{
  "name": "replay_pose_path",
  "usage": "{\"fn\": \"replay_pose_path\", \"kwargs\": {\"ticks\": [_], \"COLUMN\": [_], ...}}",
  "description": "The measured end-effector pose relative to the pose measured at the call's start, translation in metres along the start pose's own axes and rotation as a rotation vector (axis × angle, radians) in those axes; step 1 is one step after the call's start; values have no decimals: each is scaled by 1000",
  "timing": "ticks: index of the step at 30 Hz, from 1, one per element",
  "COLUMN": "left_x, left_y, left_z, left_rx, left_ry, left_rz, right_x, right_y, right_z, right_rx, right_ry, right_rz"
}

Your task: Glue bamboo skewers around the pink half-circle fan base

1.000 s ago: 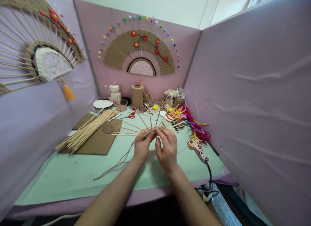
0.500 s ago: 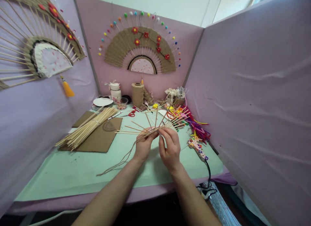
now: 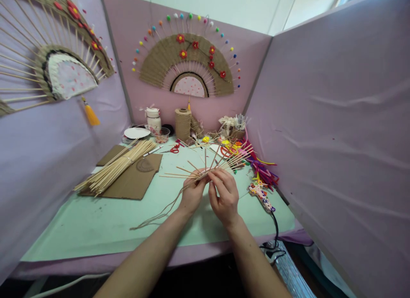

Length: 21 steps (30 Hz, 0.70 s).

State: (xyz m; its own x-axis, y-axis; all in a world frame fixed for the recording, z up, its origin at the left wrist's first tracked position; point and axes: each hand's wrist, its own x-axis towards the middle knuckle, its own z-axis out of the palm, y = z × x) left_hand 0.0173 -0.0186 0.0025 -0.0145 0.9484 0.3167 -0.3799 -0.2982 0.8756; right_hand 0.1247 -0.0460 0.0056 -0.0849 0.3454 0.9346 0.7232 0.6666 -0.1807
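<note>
Left hand (image 3: 192,194) closed on the meeting point of a spread fan of thin pale wooden sticks (image 3: 208,165), held up above the middle of the pale green tabletop (image 3: 96,229). Right hand (image 3: 226,196) just beside, fingers pinched on the same spot of the sticks. Long tan twine (image 3: 160,213) hanging from the held sticks, trailing down to the tabletop toward the near left.

By the right edge, a glue gun with colourful dots (image 3: 262,196), black cord dropping over the near edge. Past that, a heap of bright fuzzy pipe cleaners (image 3: 261,167) along the right edge.

On the left side, flat brown cardboard sheets (image 3: 131,182) with a big bundle of loose pale wooden sticks (image 3: 117,167) lying on top. Further back, small red scissors (image 3: 174,149). At the far edge, a white round plate (image 3: 136,133), a white jar (image 3: 153,120) and a tall roll of tan twine (image 3: 183,123).

On the far pink wall, a finished brown fan with red flowers (image 3: 188,65).
</note>
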Motion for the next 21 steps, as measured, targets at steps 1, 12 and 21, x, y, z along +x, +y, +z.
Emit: {"fn": "replay_pose_path", "kwargs": {"ticks": [1, 12, 21], "left_x": [0, 3, 3], "left_y": [0, -4, -6], "left_z": [0, 1, -2], "left_rx": [14, -4, 28], "left_ry": [-1, -28, -5], "left_rz": [10, -24, -9], "right_x": [0, -2, 0], "right_y": [0, 4, 3], "right_z": [0, 1, 4], "right_rx": [-3, 11, 47], "right_ry": [0, 20, -59], "right_rz": [-2, -20, 2]}}
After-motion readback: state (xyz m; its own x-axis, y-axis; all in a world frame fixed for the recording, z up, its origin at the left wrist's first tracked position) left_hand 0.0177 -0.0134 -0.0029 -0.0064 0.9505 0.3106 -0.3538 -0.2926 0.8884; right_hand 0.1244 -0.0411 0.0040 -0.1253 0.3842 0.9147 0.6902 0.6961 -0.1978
